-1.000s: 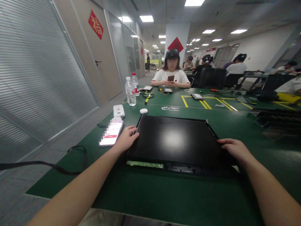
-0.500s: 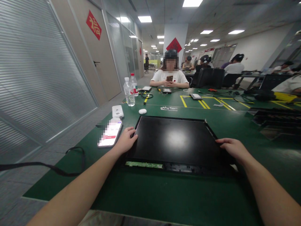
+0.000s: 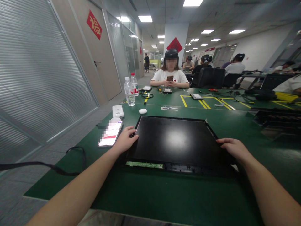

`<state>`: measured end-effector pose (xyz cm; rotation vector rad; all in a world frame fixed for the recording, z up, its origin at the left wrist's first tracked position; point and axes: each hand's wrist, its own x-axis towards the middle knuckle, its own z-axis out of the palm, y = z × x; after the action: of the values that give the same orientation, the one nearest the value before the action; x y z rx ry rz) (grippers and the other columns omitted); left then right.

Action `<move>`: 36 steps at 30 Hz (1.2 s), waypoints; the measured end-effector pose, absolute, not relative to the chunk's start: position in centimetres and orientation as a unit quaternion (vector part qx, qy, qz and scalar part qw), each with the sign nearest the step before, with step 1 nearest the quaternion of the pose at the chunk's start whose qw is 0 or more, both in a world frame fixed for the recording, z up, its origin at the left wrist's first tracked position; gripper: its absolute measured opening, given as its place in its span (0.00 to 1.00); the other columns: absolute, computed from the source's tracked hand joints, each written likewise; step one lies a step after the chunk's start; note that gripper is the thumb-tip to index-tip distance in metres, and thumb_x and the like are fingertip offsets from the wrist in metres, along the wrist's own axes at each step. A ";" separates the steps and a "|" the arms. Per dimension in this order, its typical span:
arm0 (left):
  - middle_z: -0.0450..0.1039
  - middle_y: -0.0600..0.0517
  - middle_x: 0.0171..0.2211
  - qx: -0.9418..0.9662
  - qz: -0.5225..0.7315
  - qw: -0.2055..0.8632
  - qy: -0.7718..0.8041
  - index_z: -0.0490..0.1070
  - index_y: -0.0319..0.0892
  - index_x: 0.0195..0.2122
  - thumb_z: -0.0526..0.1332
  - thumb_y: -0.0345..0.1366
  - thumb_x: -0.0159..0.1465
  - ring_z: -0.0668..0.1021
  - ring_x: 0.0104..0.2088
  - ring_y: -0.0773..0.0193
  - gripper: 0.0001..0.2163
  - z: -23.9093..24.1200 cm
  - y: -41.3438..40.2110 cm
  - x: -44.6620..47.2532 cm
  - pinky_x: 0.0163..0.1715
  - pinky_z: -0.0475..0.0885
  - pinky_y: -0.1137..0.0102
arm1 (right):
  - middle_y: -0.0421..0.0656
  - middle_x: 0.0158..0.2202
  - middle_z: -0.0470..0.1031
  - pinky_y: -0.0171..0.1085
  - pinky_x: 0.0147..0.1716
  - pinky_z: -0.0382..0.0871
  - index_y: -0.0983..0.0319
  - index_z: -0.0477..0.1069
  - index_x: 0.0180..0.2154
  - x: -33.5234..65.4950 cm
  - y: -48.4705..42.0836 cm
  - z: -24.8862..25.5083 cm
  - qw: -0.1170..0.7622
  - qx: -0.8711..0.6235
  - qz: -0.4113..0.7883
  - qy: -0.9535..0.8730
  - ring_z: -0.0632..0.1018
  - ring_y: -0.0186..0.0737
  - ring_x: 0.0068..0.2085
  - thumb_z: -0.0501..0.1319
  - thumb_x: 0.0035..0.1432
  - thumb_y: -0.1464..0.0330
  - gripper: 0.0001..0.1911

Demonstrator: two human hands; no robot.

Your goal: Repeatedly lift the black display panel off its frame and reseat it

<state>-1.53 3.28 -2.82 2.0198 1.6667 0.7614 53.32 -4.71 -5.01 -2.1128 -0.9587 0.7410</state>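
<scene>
A black flat display panel [image 3: 152, 138] lies face up in front of me, a bright glare in its middle. Along its near edge runs a green circuit strip [image 3: 144, 164], with dark frame parts to the right of it. My left hand [image 3: 126, 140] grips the left edge, thumb on the face and fingers along the rim. On the opposite side my right hand [image 3: 232, 148] is closed on the right edge, thumb and forefinger at the rim. Its lower fingers are hidden behind the panel and in shadow.
Left of the panel lie a lit phone [image 3: 110, 134], a white power bank [image 3: 118, 111] and a white earbud case [image 3: 142, 111]. Two water bottles [image 3: 129, 92] stand farther back. Across the green table [image 3: 150, 197] a person [image 3: 171, 77] holds a phone. Dark stacked parts [image 3: 277, 125] are at right.
Both hands keep the same hold on the display panel, which has not visibly moved. The whole view has shifted very slightly.
</scene>
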 end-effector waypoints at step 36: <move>0.78 0.38 0.65 0.724 0.285 0.197 0.597 0.87 0.43 0.45 0.69 0.49 0.59 0.80 0.66 0.37 0.19 -2.9 3.3 -1.7 0.71 0.72 0.50 | 0.48 0.33 0.86 0.40 0.29 0.74 0.60 0.88 0.41 53.3 -4.8 -4.9 0.333 -0.819 0.286 -0.369 0.80 0.45 0.28 0.68 0.41 0.74 0.21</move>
<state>-1.66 3.25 -2.92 2.0259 1.6719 0.7975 53.33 -4.85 -4.87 -2.1398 -0.9630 0.7483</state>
